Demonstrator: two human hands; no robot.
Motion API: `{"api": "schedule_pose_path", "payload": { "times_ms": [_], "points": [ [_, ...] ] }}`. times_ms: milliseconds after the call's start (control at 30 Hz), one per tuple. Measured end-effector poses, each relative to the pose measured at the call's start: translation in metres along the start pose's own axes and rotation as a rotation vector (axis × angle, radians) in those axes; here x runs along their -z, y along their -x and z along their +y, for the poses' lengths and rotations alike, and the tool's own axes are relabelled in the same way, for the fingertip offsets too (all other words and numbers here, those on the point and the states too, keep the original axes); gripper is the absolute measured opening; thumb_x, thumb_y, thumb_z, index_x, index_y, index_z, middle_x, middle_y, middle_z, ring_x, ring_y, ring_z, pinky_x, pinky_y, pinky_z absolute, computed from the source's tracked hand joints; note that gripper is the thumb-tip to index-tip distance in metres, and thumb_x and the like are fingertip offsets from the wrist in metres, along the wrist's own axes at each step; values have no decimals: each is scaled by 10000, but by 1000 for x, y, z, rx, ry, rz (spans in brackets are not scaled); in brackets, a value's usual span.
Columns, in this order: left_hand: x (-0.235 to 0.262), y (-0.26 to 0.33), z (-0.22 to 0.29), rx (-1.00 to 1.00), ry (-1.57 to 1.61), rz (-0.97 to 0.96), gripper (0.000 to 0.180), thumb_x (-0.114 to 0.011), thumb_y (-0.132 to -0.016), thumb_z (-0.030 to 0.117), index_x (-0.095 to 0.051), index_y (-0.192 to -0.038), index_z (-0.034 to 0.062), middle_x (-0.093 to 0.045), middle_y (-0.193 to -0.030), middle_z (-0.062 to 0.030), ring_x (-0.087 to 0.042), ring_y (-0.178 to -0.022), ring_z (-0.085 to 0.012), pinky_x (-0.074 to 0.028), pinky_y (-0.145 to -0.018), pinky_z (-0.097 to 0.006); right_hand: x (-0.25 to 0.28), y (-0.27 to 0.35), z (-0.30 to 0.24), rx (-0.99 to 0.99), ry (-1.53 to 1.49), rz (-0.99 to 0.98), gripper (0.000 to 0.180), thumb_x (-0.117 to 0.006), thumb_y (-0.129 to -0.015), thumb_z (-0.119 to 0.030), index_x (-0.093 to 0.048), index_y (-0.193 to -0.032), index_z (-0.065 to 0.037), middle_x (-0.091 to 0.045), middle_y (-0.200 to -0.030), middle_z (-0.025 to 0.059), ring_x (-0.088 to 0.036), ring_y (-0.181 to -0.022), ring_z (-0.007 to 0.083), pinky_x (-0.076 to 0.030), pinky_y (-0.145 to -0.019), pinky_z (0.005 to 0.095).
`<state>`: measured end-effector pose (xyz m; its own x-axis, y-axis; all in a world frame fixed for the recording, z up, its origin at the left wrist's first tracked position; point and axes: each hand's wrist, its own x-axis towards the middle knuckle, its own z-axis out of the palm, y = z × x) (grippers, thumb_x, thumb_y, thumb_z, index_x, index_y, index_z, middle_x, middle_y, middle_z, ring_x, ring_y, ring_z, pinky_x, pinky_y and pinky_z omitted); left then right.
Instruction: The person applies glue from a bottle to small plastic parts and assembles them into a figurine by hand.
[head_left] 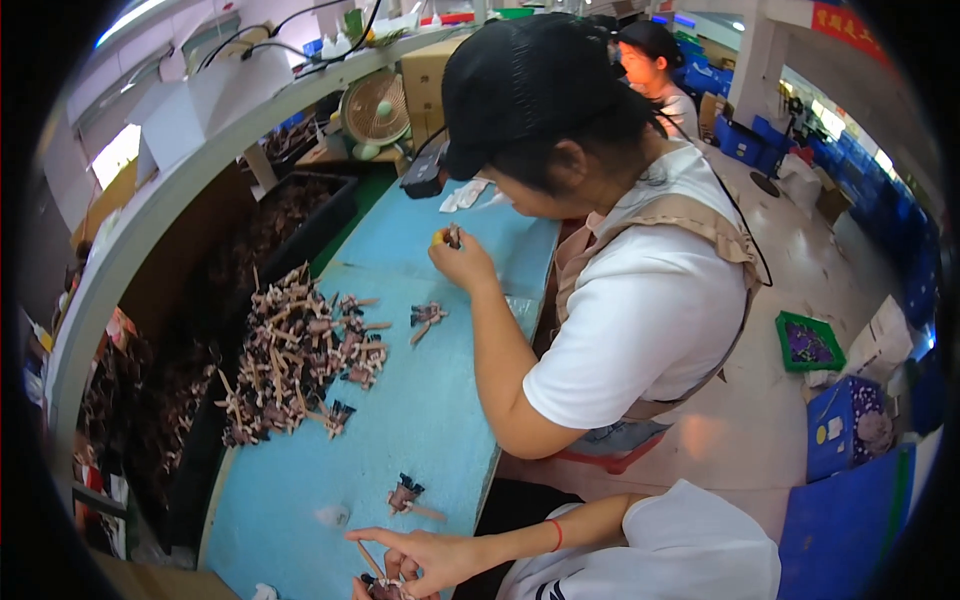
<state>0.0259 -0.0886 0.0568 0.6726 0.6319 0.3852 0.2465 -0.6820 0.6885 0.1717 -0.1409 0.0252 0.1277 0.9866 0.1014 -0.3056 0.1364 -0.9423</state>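
Head view shows the right hand [435,562] pinching a small figure [385,590] at the blue table's [285,505] near end, the left hand's [359,590] grip unclear; whether the heaped figures [300,355] are finished, I cannot tell

The right arm [590,520] comes in from the near right, its elbow [632,506] bent and its bare forearm [515,543] reaching toward the left. The wrist [475,552] looks nearly straight. At the near edge, the right hand [430,560] points its index finger [380,538] out to the left, while the other fingers [408,569] curl in a grip. Of the left hand [360,590], only a sliver shows, its pose hidden.
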Motion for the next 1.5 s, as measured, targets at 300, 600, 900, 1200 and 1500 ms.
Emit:
{"api": "schedule_pose_path", "payload": {
  "times_ms": [300, 600, 900, 1200, 1500],
  "points": [
    [2, 8, -14, -63, -59, -95, 571, -568, -851, 215, -337, -1293, -61, -474, -1039, -179, -518, -894, -236, -453, -760, -325, 0, 2, 12, 77, 91, -13, 844, -585, -712, -6, -95, -1392, -111, -603, -729, 145, -617, -559, 208, -508, -482, 299],
    [-7, 2, 27, 16, -32, 10, 421, -583, -803, 31, -466, -1199, -51, -540, -1073, -172, -552, -834, -231, -481, -688, -327, -1, 11, -2, -40, -8, -58, 819, -560, -733, -4, -93, -1393, -134, -580, -777, 131, -615, -615, 181, -511, -518, 278],
    [-25, -8, 18, 547, 952, 17, 572, -583, -744, 180, -429, -1194, -138, -515, -1142, -232, -566, -978, -278, -552, -702, -389, 19, 30, -46, -129, -51, 51, 669, -577, -821, -25, -193, -1366, -85, -570, -831, 71, -588, -658, 115, -495, -520, 209],
    [-29, 8, -9, 727, 2049, -112, 448, -411, -865, 225, -395, -1245, -12, -469, -1221, -176, -483, -1092, -376, -470, -819, -467, 9, 30, -42, 382, 715, 274, 358, -707, -644, -60, -610, -988, -50, -579, -891, 49, -529, -712, 152, -460, -557, 244],
    [-32, 4, -7, 721, 2102, -197, 360, -407, -862, 244, -503, -1148, 48, -514, -1179, -98, -466, -1096, -289, -334, -936, -448, -1, 24, -45, 440, 1042, 314, 352, -711, -555, -99, -621, -885, -16, -557, -899, 57, -493, -732, 205, -446, -607, 294]
  ]
}}
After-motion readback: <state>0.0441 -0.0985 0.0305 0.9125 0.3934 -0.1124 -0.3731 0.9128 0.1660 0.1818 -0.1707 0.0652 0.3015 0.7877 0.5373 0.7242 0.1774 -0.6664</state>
